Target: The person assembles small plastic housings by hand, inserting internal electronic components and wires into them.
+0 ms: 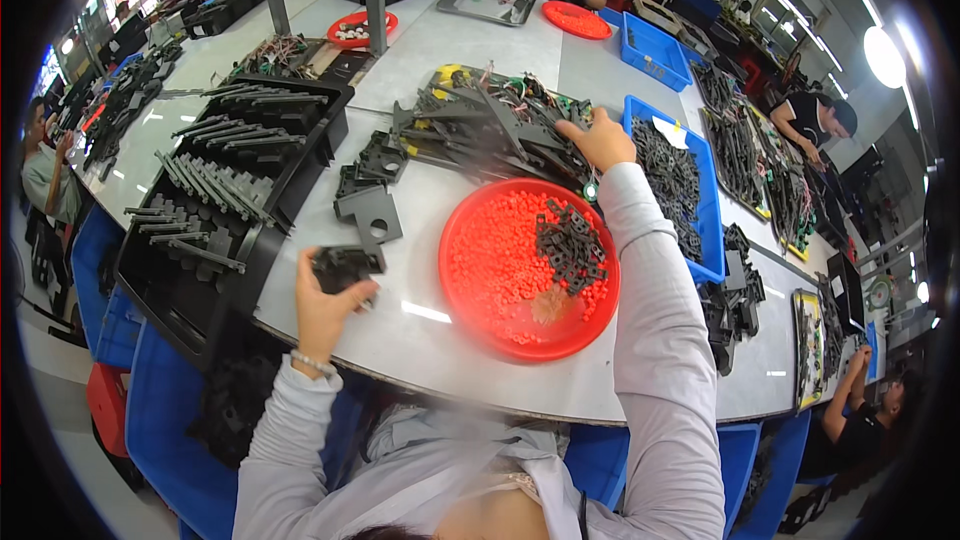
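My left hand [325,305] is closed around a dark plastic part [347,266], held over the table's near left edge. Farther off, my right hand [605,143] grips a long black plastic part [515,130] at its right end; this part is somewhat blurred. Beneath it lies a heap of black parts and coloured wires [455,95]. Between my arms sits a round red tray [530,350] of small red plastic pieces [490,250] and small black clips [572,250]. Several black plastic parts [372,210] lie left of the tray.
To the left, a black crate [330,130] holds rows of long black parts. A blue bin [710,240] of small black parts stands beyond my right forearm. Metal posts [375,0] rise at the back. Co-workers sit around the table; blue bins [170,420] stand below its edge.
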